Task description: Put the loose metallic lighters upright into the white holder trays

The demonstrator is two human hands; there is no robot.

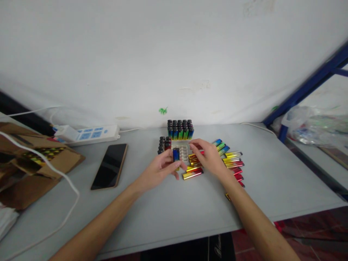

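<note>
Between the fingers and thumb of my left hand (163, 165) is a blue lighter (176, 154), upright in front of a white tray with round cells (184, 154). My right hand (208, 154) is at the tray's right side, above loose lighters; its thumb and fingers are apart and I see nothing in them. Lighters in shiny yellow and red (193, 174) lie on their sides beneath and right of it. Behind the tray, a block of upright lighters with black tops (180, 130) stands in rows. A smaller upright group (164, 143) is left of the tray, partly hidden by my left hand.
On the left of the grey table (163, 224) lie a phone (109, 166) and a white power strip (95, 133). An open cardboard box (40, 181) with more lighters is at the far left, a white cable crossing it. Plastic bags (301, 125) are beyond the blue frame at right.
</note>
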